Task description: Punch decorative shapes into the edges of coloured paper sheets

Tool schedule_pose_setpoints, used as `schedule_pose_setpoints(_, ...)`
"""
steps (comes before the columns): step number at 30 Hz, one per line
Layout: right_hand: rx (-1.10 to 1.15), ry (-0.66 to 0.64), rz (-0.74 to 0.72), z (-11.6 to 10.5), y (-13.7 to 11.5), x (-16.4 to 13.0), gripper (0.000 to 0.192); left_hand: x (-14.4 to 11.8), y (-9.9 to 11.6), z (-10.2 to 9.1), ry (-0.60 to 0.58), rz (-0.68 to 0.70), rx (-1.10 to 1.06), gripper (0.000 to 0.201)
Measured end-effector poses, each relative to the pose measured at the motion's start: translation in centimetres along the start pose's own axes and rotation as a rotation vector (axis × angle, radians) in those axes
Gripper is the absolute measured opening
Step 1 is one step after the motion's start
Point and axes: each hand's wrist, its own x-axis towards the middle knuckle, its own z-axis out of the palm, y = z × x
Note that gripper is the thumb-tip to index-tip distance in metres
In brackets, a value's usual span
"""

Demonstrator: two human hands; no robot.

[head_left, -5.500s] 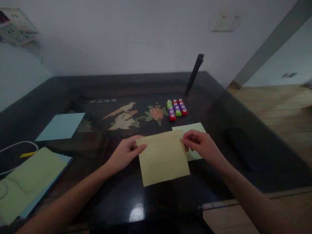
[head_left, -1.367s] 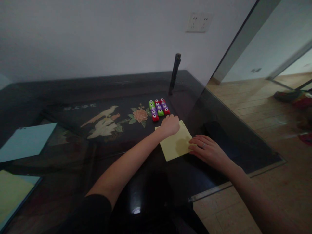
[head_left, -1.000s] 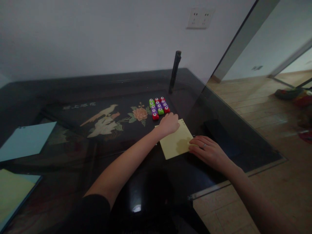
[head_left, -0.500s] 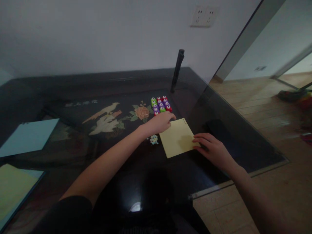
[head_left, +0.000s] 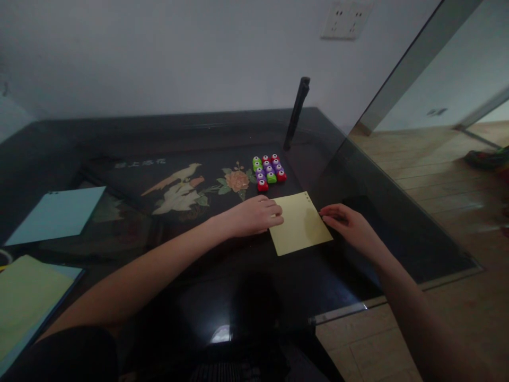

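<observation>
A sheet of pale yellow paper (head_left: 298, 228) with small dark marks at its top right corner lies flat on the dark glass tabletop. My left hand (head_left: 258, 215) rests at its left edge, fingers curled together over the paper. Whatever is under that palm is hidden. My right hand (head_left: 348, 225) is at the right edge, thumb and fingers slightly apart, fingertips at or just beside the edge. Beyond the paper stand several small red, green and purple pieces (head_left: 269, 171) with white, eye-like tops, set in rows.
Light blue paper (head_left: 58, 212) lies at the left. Nearer, a stack of yellow and blue sheets (head_left: 34, 302) reaches the table's left side. A black upright stick (head_left: 297, 114) stands at the back right. A bird-and-flower picture (head_left: 178, 188) shows in the tabletop. A wall rises behind.
My left hand has drawn back from the paper's top left corner to its left edge, curling its fingers and covering the small pale bits there. My right hand has slid off the sheet toward its edge.
</observation>
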Motion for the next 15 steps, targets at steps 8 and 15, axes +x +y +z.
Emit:
schedule_pose_setpoints(8, 0.031, 0.030, 0.031, 0.1, -0.2, 0.0, 0.022, 0.6, -0.4, 0.8, 0.043, 0.044, 0.048, 0.017)
schedule_pose_setpoints(15, 0.065, 0.039, 0.044, 0.2, -0.3, -0.1, 0.025, 0.4, -0.5, 1.3, 0.070, 0.061, 0.051, 0.014)
